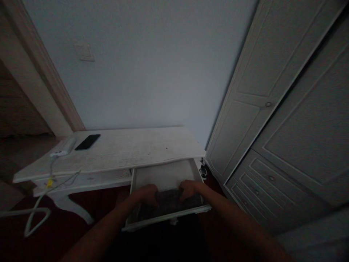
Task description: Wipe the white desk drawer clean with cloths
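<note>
A white drawer (pixel 166 216) is pulled out from the white table (pixel 131 145), and both my hands reach inside it. A dark grey, soft-looking bundle, apparently folded cloth (pixel 169 201), lies in the front half of the drawer. My left hand (pixel 149 194) has its fingers curled at the left end of the cloth. At the right end my right hand (pixel 188 189) is closed on it, thumb side toward the middle. Fingertips of both hands are partly hidden in the dark fabric. Behind the cloth, the pale drawer bottom (pixel 163 176) shows.
On the table's left lie a dark phone (pixel 87 142) and a white power strip (pixel 64 146). Its white cable (pixel 40 198) hangs over the edge in a loop. A white wardrobe (pixel 245 105) stands to the right. Several small dark items (pixel 203 171) are beside the table's right end.
</note>
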Available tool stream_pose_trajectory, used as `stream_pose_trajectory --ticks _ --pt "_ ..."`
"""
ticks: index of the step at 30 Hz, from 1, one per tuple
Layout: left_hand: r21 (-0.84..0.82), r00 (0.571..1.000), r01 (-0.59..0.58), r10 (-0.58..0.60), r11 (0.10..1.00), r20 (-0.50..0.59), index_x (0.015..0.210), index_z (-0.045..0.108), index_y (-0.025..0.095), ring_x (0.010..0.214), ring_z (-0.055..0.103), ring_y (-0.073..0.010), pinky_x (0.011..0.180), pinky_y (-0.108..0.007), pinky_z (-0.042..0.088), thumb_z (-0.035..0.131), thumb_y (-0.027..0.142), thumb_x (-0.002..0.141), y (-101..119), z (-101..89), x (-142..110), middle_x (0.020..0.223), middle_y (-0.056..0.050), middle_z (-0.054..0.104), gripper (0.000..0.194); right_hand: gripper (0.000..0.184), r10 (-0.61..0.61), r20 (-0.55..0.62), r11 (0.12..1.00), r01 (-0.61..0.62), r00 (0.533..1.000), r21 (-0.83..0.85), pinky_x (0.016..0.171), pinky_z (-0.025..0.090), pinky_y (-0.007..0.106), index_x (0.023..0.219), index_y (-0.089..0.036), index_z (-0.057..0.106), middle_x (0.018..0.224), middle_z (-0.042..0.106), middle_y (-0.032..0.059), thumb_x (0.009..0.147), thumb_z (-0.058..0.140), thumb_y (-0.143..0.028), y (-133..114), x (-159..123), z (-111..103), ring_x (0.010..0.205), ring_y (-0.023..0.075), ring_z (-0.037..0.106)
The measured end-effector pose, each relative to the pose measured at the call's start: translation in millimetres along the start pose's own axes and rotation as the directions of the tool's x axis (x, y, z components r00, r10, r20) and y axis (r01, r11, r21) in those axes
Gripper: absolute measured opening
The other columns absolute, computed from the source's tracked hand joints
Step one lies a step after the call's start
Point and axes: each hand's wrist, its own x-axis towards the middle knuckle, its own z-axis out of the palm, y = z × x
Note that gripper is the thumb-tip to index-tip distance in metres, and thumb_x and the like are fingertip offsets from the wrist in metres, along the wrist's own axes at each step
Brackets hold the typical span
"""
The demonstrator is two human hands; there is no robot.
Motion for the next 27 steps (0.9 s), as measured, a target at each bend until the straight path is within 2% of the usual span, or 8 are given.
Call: stream_pose_trajectory --ticks 3,8,12,15,18,20,23,27 --pt "-0.052 0.996 -0.027 0.022 0.998 -0.087 0.118 0.069 0.017 0.114 0.067 -0.0250 0.101 -0.049 0.055 0.076 0.043 0.089 -0.4 -1.5 -19.5 0.125 -0.009 0.071 0.040 0.048 -0.070 -0.030 0.994 0.072 0.997 0.080 0.068 0.049 0.029 0.099 -0.014 0.081 0.091 0.078 0.0074 0.073 0.083 -0.054 -1.4 -4.4 -4.0 0.084 0.0253 0.072" --pt "-0.172 0.950 -0.048 -0.008 0.984 -0.312 0.118 0.073 0.025 0.109 0.070 -0.0230 0.095 -0.032 0.052 0.060 0.056 0.092 -22.7 -25.7 -72.6 0.119 -0.003 0.076 0.042 0.046 -0.192 -0.234 0.949 0.241 0.953 0.204 0.070 0.047 0.026 0.103 -0.017 0.076 0.095 0.075 0.0024 0.089 0.071 -0.060 -21.6 -8.2 -30.2 0.087 0.0201 0.068" --pt "-0.190 0.856 0.011 -0.108 0.982 -0.505 0.118 0.072 0.026 0.113 0.068 -0.0240 0.099 -0.032 0.050 0.049 0.061 0.094 -62.5 -59.8 -113.4 0.120 -0.003 0.076 0.048 0.035 -0.219 -0.426 0.917 0.335 0.878 0.219 0.077 0.048 0.026 0.108 -0.019 0.071 0.102 0.073 0.0018 0.094 0.071 -0.051 -61.3 7.9 -52.3 0.093 0.0184 0.066" --pt "-0.177 0.743 0.164 -0.240 0.970 -0.625 0.122 0.068 0.023 0.122 0.064 -0.0313 0.106 -0.042 0.046 0.052 0.052 0.091 -84.1 -64.1 -128.6 0.128 -0.012 0.072 0.046 0.031 -0.161 -0.587 0.929 0.323 0.794 0.182 0.094 0.046 0.032 0.119 -0.017 0.065 0.120 0.070 0.0084 0.094 0.073 -0.034 -88.9 22.4 -55.9 0.111 0.0219 0.062" --pt "-0.227 0.650 0.292 -0.366 0.929 -0.666 0.126 0.064 0.019 0.127 0.061 -0.0347 0.108 -0.047 0.045 0.043 0.052 0.095 -82.2 -40.8 -122.3 0.134 -0.017 0.068 0.050 0.030 -0.107 -0.675 0.946 0.283 0.730 0.157 0.105 0.041 0.038 0.123 -0.017 0.063 0.128 0.066 0.0128 0.095 0.070 -0.023 -100.4 27.8 -48.9 0.122 0.0250 0.057" --pt "-0.290 0.645 0.330 -0.439 0.898 -0.626 0.121 0.066 0.018 0.114 0.069 -0.0342 0.099 -0.045 0.050 0.036 0.063 0.098 -70.6 -18.3 -106.4 0.120 -0.017 0.074 0.059 0.021 -0.090 -0.683 0.953 0.263 0.725 0.153 0.102 0.044 0.039 0.116 -0.017 0.066 0.120 0.069 0.0119 0.097 0.068 -0.024 -99.7 23.3 -39.5 0.115 0.0250 0.061" --pt "-0.378 0.661 0.369 -0.526 0.849 -0.535 0.116 0.068 0.013 0.100 0.074 -0.0381 0.084 -0.045 0.055 0.045 0.079 0.089 -54.2 6.3 -73.7 0.105 -0.021 0.077 0.075 0.020 -0.117 -0.656 0.954 0.268 0.746 0.135 0.097 0.047 0.037 0.110 -0.016 0.069 0.112 0.071 0.0103 0.098 0.069 -0.032 -93.5 3.2 -16.7 0.107 0.0246 0.064" --pt "-0.477 0.647 0.391 -0.604 0.787 -0.465 0.122 0.065 0.011 0.105 0.073 -0.0313 0.090 -0.046 0.056 0.057 0.062 0.095 -57.0 7.4 -37.1 0.114 -0.019 0.075 0.059 0.049 -0.250 -0.607 0.932 0.357 0.755 0.060 0.104 0.046 0.038 0.129 -0.019 0.065 0.128 0.069 0.0114 0.096 0.069 -0.056 -85.7 -36.7 33.3 0.121 0.0271 0.062"
